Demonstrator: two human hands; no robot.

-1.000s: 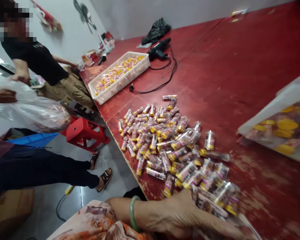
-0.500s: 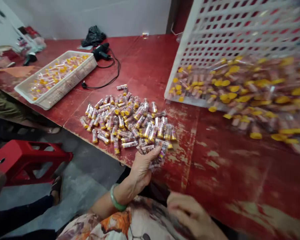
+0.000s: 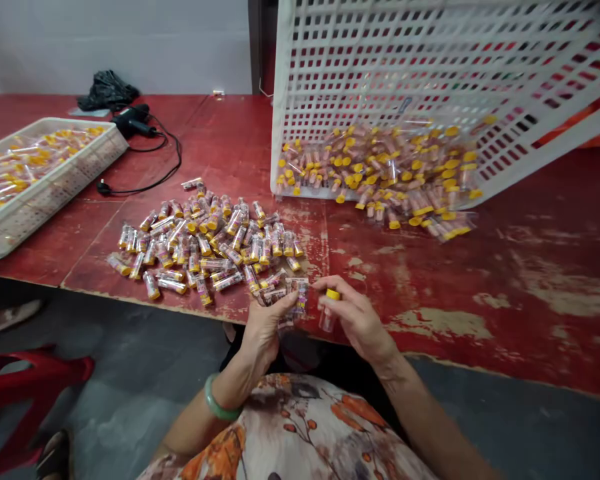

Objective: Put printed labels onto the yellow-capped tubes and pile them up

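Dozens of labelled tubes (image 3: 205, 243), print too small to read, lie heaped on the red table (image 3: 480, 280); left hand (image 3: 265, 323) grips a bundle of labels (image 3: 287, 297), right hand (image 3: 355, 313) pinches one yellow-capped tube (image 3: 329, 310) at the table's edge; two white crates (image 3: 380, 67) hold more

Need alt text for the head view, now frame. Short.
Two bare hands at a worn red table edge: left hand holds several labels, right hand a yellow-capped tube. A loose tube pile lies ahead; a tipped white crate spills more.
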